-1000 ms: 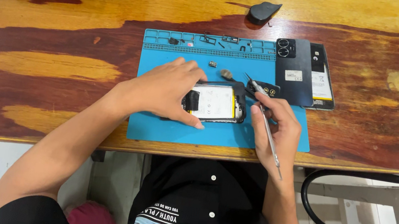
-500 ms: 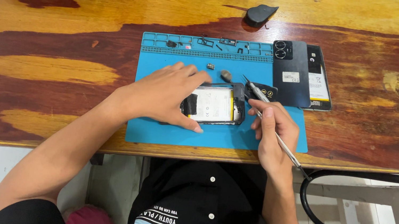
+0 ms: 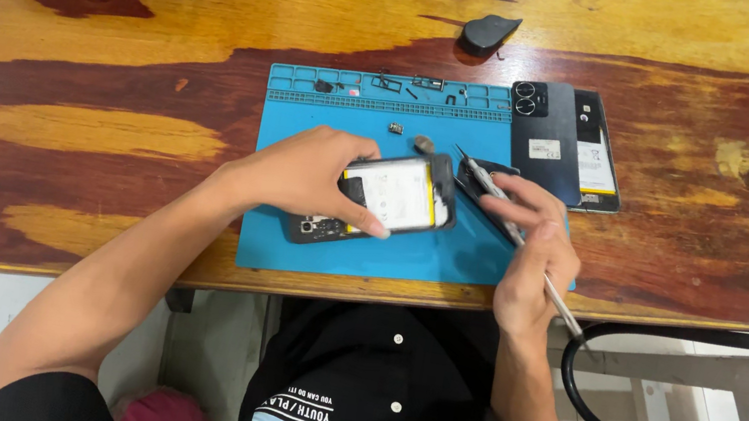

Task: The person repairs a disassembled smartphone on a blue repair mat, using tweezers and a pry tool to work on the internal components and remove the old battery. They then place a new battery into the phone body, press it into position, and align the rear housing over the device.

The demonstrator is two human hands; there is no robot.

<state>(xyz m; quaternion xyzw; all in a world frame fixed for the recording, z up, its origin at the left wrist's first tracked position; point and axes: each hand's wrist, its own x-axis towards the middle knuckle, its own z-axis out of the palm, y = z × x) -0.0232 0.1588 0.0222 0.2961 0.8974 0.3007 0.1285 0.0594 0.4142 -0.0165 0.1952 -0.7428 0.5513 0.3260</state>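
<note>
— So, what are the hands doing?
— The left hand grips the open phone on the blue mat. The right hand pinches thin tweezers, tips maybe near its edge.
— How to do it well?
— Hold the phone flat and move the tips gently.
— How does it look?
— Back off, white and yellow inside.

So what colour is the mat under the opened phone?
Blue: the mat shows plainly in the head view.
</note>
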